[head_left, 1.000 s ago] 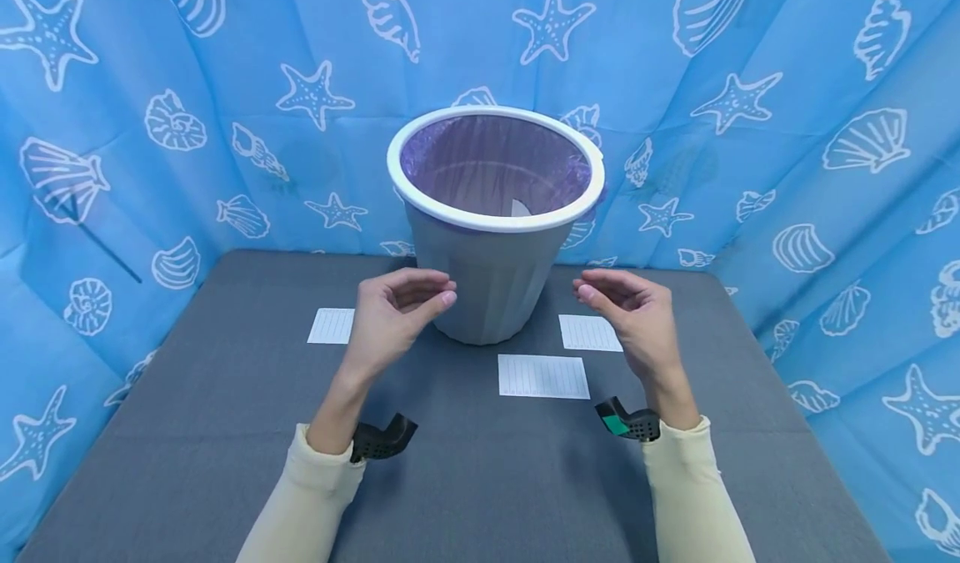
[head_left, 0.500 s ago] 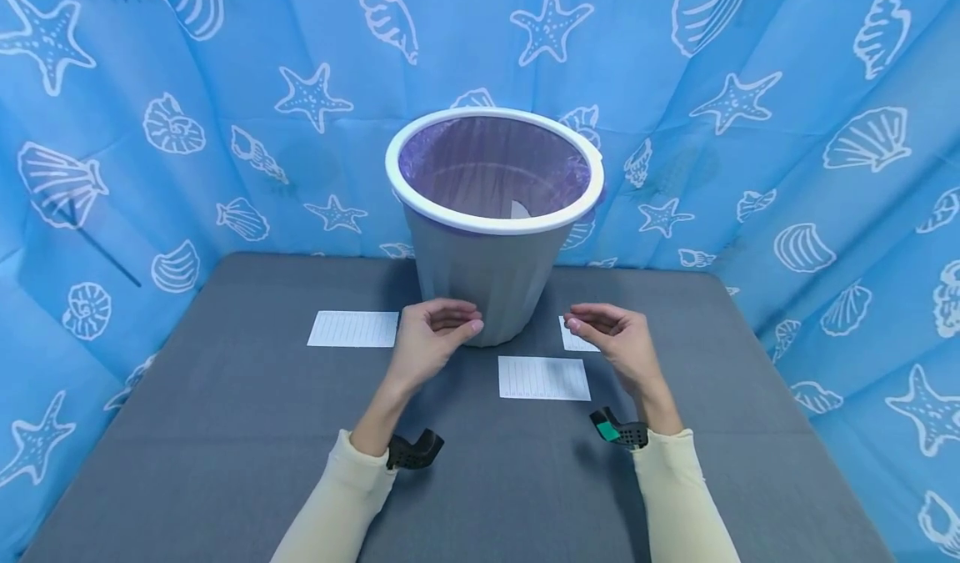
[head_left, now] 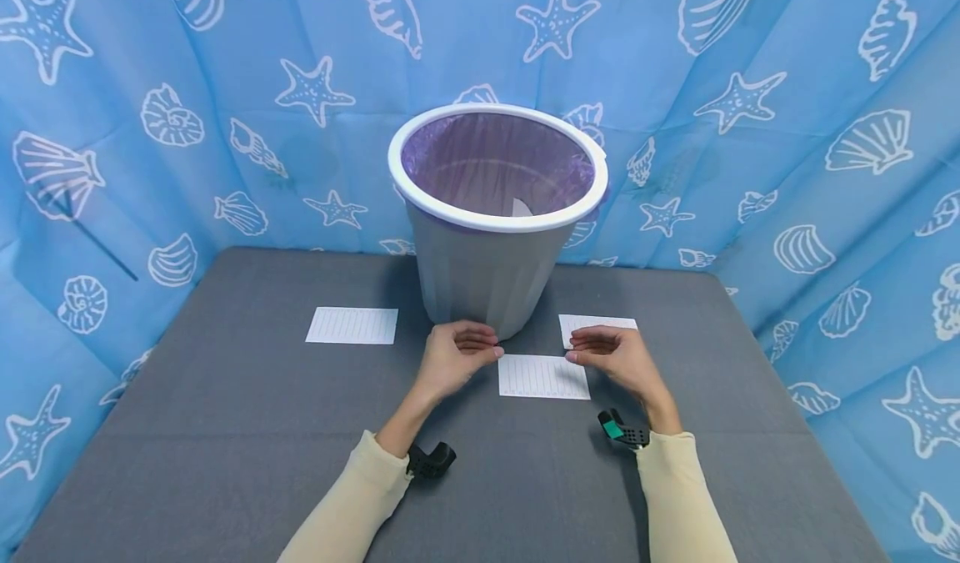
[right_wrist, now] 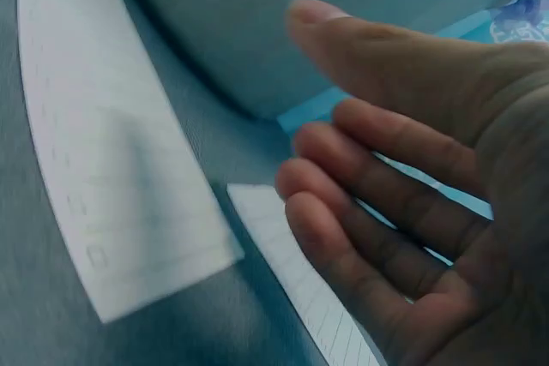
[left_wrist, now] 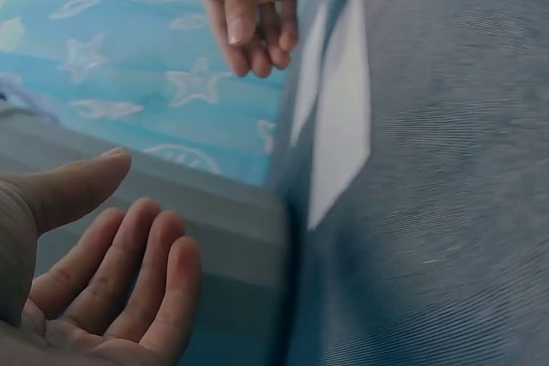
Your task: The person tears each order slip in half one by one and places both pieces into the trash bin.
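Observation:
Both hands hover low over the middle paper slip [head_left: 525, 384], which is white with ruled lines and lies flat on the table. My left hand [head_left: 456, 359] is at the slip's left end, close in front of the grey bin [head_left: 480, 271]. In the left wrist view its fingers bend loosely, thumb apart, with nothing between them. My right hand [head_left: 618, 361] has its fingertips over the slip's right end and partly covers the right paper slip [head_left: 588, 323]. The right wrist view shows the right hand [right_wrist: 412, 195] with relaxed, empty fingers beside the middle slip [right_wrist: 120, 152].
Another ruled paper slip [head_left: 351, 326] lies left of the bin. A white ring [head_left: 497, 223] holds a purple liner [head_left: 480, 154] in the bin, where a white scrap [head_left: 521, 208] shows. Behind the grey table [head_left: 225, 429] hangs a blue shell-print curtain [head_left: 450, 29].
Both hands have come down toward the table. The left hand has also moved right, uncovering the left slip, and the right hand has shifted slightly left. The slips have stayed put.

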The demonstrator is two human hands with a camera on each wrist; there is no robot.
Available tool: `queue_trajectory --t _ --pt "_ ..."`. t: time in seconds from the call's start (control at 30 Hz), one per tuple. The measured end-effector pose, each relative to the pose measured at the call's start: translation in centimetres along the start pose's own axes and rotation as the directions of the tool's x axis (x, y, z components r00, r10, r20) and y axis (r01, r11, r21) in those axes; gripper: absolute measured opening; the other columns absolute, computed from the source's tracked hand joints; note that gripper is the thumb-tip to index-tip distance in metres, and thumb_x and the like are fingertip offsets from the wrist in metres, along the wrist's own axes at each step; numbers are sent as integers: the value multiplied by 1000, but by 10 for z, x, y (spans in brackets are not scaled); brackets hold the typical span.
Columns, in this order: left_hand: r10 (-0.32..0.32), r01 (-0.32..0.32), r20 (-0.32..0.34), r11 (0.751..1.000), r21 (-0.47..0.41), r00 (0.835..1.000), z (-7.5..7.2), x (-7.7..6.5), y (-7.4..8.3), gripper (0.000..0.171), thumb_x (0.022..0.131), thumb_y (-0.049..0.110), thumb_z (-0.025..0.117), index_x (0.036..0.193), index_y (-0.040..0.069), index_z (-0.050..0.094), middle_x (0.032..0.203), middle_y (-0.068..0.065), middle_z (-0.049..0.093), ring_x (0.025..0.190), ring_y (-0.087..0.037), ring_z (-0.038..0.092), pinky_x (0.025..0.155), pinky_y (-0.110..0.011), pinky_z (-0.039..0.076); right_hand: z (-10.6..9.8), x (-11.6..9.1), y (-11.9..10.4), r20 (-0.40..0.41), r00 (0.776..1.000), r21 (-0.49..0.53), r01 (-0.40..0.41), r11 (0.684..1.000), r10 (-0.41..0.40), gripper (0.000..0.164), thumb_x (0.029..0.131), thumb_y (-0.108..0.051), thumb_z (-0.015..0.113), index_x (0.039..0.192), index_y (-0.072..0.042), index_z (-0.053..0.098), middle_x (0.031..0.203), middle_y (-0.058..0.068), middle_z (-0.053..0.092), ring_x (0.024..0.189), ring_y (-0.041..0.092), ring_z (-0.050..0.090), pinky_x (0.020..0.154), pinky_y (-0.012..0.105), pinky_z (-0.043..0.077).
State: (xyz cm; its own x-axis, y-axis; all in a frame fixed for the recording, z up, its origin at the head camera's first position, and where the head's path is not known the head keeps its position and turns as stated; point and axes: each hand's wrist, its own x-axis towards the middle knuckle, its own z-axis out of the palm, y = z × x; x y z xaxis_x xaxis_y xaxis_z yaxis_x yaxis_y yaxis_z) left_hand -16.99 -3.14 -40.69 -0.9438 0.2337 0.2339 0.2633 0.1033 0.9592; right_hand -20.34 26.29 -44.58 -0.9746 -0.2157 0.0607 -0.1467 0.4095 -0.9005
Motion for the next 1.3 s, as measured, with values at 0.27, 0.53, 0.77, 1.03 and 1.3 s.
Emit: queue_trajectory --t 0.27,0.53,0.77,1.03,1.3 --pt "-47 48 -17 993 110 999 20 6 -53 39 76 11 79 110 -1 64 102 -10 68 94 -23 65 83 -34 51 2 2 2 70 998 -229 9 973 8 52 69 -28 84 109 0 66 99 12 68 84 23 62 75 30 51" --pt "-101 87 46 966 245 994 27 3 -64 55 76 18 80 123 -1 58 116 -9 63 106 -23 59 91 -37 46 15 5 7 77 997 -357 55 933 -29 52 63 -29 87 106 -4 69 96 9 64 81 23 54 72 35 44" --pt "-135 99 86 939 329 987 33 1 -67 64 74 19 81 129 2 53 124 -8 59 111 -23 55 94 -37 43 26 7 6 113 990 -415 126 901 -86 46 62 -28 88 99 -7 71 93 6 63 83 21 52 76 39 43" --pt "-95 44 103 910 413 990 39 -1 -69 65 68 10 83 126 2 55 115 -7 60 106 -23 54 91 -36 43 31 8 4 167 981 -420 162 893 -99 39 60 -27 89 88 -11 68 86 2 60 84 20 49 78 38 40" --pt "-104 42 118 898 438 988 39 -1 -67 63 68 11 84 124 1 57 108 -8 58 104 -25 49 90 -37 40 35 7 -4 196 979 -331 116 936 -52 30 69 -13 84 83 -8 58 76 1 56 68 16 51 63 29 42"
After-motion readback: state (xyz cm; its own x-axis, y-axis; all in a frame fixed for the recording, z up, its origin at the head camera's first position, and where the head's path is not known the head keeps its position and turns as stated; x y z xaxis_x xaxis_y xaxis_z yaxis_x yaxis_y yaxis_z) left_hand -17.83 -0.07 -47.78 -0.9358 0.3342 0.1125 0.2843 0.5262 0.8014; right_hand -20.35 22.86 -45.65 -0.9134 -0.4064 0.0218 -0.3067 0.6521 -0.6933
